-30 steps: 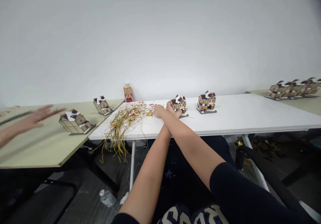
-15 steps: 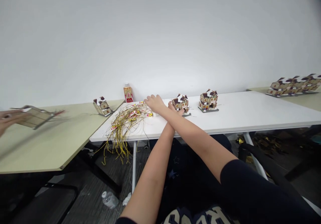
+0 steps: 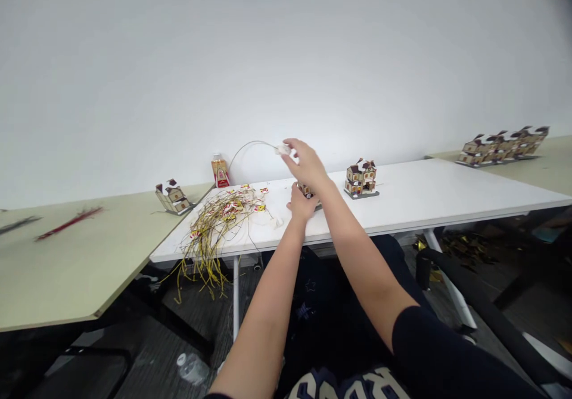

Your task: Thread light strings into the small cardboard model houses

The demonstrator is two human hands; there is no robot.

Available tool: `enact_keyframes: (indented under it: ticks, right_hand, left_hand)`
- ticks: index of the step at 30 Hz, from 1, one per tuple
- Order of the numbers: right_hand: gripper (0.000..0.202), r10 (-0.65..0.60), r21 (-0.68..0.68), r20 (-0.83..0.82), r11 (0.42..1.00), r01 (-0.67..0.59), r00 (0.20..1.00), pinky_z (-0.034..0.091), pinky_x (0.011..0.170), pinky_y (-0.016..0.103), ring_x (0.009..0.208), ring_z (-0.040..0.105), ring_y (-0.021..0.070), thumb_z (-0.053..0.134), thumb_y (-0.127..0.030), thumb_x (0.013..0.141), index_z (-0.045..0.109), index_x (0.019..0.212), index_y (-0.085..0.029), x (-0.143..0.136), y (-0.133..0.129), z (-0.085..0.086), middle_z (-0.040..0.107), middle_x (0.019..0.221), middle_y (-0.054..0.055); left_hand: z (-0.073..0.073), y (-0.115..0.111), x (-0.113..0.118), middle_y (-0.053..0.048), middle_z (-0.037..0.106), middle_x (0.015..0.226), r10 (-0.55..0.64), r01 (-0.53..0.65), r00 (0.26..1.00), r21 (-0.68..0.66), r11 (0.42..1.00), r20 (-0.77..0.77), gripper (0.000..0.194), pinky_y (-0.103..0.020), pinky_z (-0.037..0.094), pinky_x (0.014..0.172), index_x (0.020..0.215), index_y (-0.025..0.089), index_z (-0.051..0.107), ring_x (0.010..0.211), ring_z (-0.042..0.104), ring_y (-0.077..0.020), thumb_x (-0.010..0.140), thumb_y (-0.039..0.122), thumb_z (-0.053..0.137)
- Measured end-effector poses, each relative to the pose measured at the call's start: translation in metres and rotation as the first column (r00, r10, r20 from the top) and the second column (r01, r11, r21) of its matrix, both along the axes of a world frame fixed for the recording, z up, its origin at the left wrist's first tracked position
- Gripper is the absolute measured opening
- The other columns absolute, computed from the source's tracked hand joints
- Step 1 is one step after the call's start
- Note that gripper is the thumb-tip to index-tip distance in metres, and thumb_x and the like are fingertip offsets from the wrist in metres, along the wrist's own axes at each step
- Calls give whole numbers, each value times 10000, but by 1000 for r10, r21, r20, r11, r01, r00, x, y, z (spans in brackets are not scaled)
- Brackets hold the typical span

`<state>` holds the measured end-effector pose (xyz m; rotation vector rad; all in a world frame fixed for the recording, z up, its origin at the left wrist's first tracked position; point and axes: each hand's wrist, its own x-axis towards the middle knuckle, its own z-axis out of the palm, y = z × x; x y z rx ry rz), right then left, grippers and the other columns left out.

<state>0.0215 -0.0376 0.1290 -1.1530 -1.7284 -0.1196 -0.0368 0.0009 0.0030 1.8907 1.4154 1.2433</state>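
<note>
Model house (image 3: 306,190) sits on the white table (image 3: 429,193), mostly hidden by my hands; my left hand (image 3: 302,201) clasps it low down. Above, my right hand (image 3: 306,159) pinches a small white piece (image 3: 282,149) between thumb and fingers, its thin wire (image 3: 252,142) arching leftward.

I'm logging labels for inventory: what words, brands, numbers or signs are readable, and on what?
No text reads for certain.
Dark navy shirt, large cream letters: cut off by the picture's edge.
Gold-and-red container: label too small.
Cream, brown-roofed model houses: any signs too small.
</note>
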Motion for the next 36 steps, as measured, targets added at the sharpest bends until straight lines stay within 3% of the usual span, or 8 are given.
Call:
enact_keyframes:
  ticks: [4,8,13,16,18,20,28,36]
  right_hand:
    - [484,-117,-145,-128,985,99,985,511,841,361,835,621,189,585,-392,884,541,1325,-197,66,-35,-31,653,1181,101]
    - [481,-310,-327,-151,912,248,939,502,830,356,802,621,182,670,-373,798,603,1244,-205,123,-56,-77,679,1082,80]
    - [416,-596,-564,-17,669,484,803,402,993,494,1087,604,269,657,-355,802,615,1205,-261,155,-72,-119,679,1153,69]
    - [383,-709,-614,88,514,599,699,278,1047,617,1163,559,318,601,-360,845,617,1211,-251,157,-78,-131,668,1185,98]
    - [389,-751,-597,131,461,656,648,241,1041,655,1185,534,345,578,-352,856,619,1225,-235,157,-80,-135,641,1227,128]
    - [424,-756,-566,138,470,677,640,244,1028,659,1202,512,362,592,-335,842,611,1254,-237,157,-81,-136,600,1289,146]
    - [319,-393,-521,146,750,408,908,306,998,525,1121,543,274,646,-175,784,740,1052,-322,141,-77,-120,625,1250,36]
    - [257,-208,-560,273,760,331,939,381,966,448,1129,556,263,646,-162,818,797,954,-319,122,-72,-119,594,1227,69]
  left_hand:
    - [1,-4,2,-76,622,1300,4,-5,999,24,1000,35,679,-527,386,1053,1290,280,442,1222,572,-311,678,322,734]
    - [4,-3,5,-75,608,1323,18,-18,1000,22,1000,3,653,-522,367,1063,1273,287,457,1241,553,-317,681,340,727]
    - [5,0,6,-85,603,1331,49,-50,999,-11,999,-12,662,-541,350,1065,1272,288,436,1260,536,-323,683,347,731]
    - [5,1,7,-89,600,1333,48,-48,999,-17,999,-13,662,-531,349,1067,1275,289,431,1264,534,-318,690,343,734]
    - [5,1,7,-91,599,1335,56,-56,998,-19,998,-15,658,-529,345,1069,1274,286,429,1262,534,-317,692,333,731]
    - [5,2,7,-91,598,1337,61,-62,998,-20,998,-16,661,-530,343,1069,1275,282,424,1260,533,-316,690,324,728]
    - [3,3,8,-83,613,1309,58,-58,998,-6,998,-10,648,-512,354,1057,1260,287,431,1241,549,-308,685,329,727]
    - [4,1,8,-83,607,1316,69,-69,997,-11,998,-21,646,-495,369,1044,1262,285,421,1252,543,-309,693,319,724]
